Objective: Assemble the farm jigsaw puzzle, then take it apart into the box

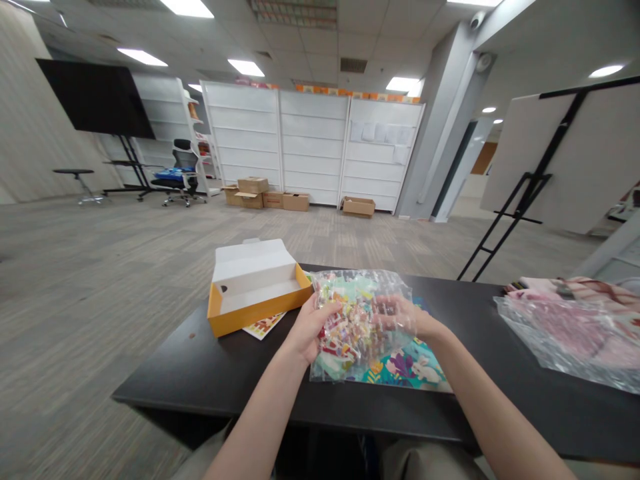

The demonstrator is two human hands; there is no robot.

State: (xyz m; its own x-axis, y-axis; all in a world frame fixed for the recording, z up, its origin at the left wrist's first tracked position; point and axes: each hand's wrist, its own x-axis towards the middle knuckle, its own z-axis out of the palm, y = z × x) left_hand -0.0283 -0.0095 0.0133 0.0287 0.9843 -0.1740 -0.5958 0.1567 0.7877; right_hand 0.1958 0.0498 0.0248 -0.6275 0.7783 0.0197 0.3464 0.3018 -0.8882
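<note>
A clear plastic bag [360, 327] full of small colourful pieces, which look like jigsaw pieces, is held up over the table's front part. My left hand [313, 327] grips its left side, thumb on top of the film. From the right, my right hand [400, 317] reaches to the bag; its fingers are apart and show through the plastic, and the thumb is hidden. Under the bag lies a teal printed sheet or board [403, 367] with flowers and a white rabbit, partly covered. An open yellow box [260, 313] with a white inside stands beyond my left hand.
A printed paper [265, 325] sticks out from under the box. Pink cloth items in clear plastic [575, 327] lie on the black table [200, 380] at the right. Beyond are cardboard boxes [253, 193], white shelving [315, 147], an office chair [181, 173] and a board stand [520, 193].
</note>
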